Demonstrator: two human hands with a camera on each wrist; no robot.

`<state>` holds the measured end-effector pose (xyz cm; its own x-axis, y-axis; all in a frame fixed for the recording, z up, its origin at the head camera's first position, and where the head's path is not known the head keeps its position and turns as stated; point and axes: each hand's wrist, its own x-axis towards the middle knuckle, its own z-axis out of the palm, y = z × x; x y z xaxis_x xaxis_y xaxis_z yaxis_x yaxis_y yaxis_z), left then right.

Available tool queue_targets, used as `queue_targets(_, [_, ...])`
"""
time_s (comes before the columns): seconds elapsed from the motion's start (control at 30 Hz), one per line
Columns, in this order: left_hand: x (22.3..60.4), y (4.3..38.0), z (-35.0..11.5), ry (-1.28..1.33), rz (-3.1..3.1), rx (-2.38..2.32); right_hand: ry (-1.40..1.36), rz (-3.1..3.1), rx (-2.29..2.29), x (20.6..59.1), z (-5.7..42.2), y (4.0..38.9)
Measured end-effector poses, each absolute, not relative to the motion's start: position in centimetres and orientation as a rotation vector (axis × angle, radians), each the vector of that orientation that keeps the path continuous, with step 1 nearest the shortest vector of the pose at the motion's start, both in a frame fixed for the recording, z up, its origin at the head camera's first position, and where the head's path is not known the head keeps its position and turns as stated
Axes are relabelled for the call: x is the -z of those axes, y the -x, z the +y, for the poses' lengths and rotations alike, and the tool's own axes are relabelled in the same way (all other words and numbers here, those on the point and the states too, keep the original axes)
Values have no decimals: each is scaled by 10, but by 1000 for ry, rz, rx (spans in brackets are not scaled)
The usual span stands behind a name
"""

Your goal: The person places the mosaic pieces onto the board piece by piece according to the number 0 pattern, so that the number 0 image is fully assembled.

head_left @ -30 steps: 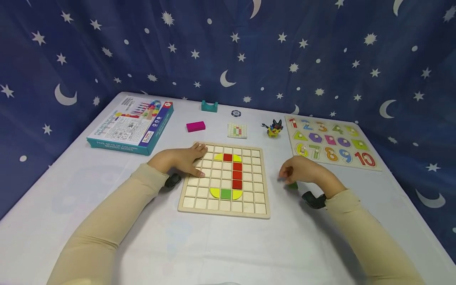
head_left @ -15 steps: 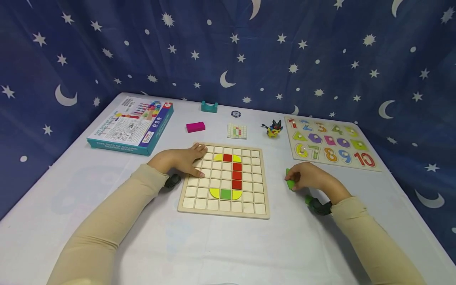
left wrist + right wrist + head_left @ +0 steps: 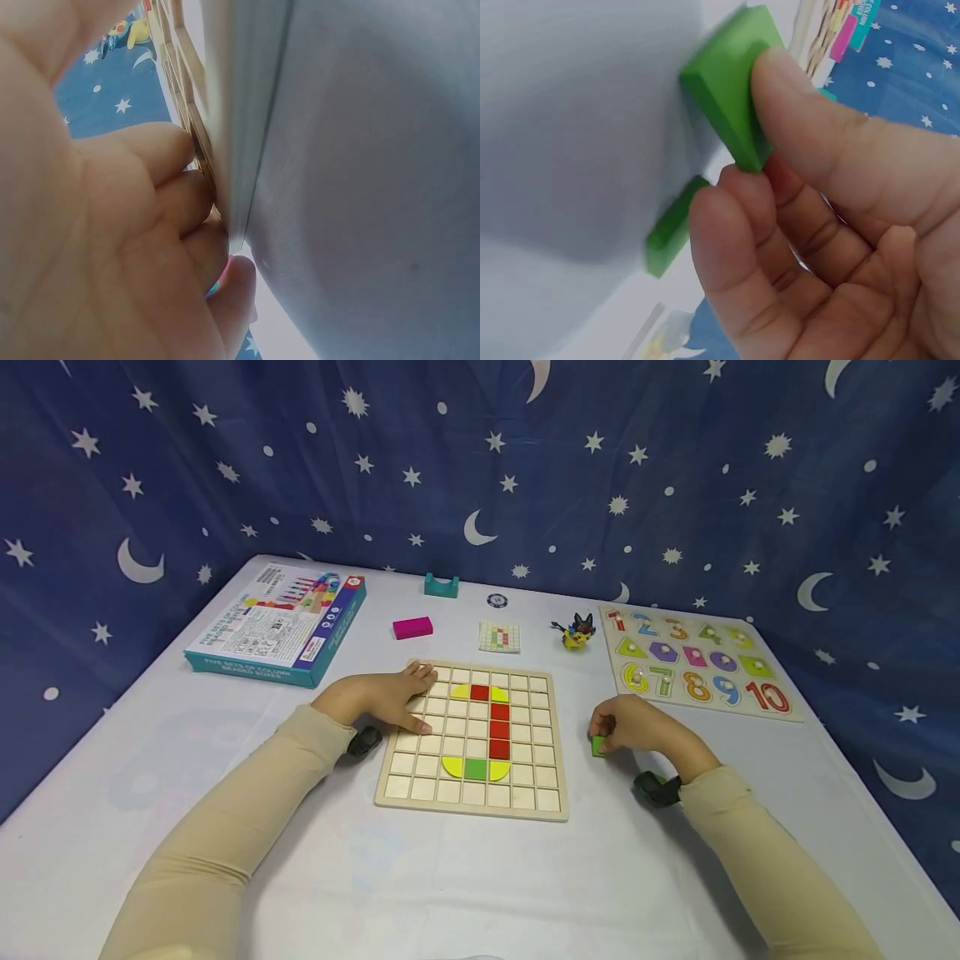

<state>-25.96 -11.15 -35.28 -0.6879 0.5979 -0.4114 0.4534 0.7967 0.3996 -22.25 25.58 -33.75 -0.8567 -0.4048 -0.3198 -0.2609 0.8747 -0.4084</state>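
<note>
My left hand (image 3: 386,700) rests with spread fingers on the left edge of a wooden grid board (image 3: 465,811). In the left wrist view its fingertips touch the board's rim (image 3: 251,105). Red squares (image 3: 498,730), yellow rounded pieces (image 3: 452,767) and one green square (image 3: 476,768) sit in the board's cells. Right of the board, my right hand (image 3: 637,724) pinches a green tile (image 3: 731,64) between thumb and fingers, tilted above the table. Beneath that hand, another green tile (image 3: 673,229) lies on the table in the right wrist view.
A small pattern card (image 3: 499,636), a magenta block (image 3: 412,627), a teal holder (image 3: 441,585), a chip (image 3: 497,600) and a toy figure (image 3: 576,632) stand behind the board. A boxed game (image 3: 273,618) lies back left, a number puzzle (image 3: 697,664) back right.
My right hand has lifted a green tile from the table and moved slightly left toward the board with it. The left hand has stayed in place.
</note>
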Motion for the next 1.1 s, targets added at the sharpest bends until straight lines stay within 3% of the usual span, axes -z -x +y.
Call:
queue_targets(0.57, [353, 260, -114, -809, 2441, -362, 548, 2623, 558, 315, 213, 244])
queue_targets(1.1, [348, 259, -112, -811, 2434, -331, 703, 2526, 576, 313, 119, 274])
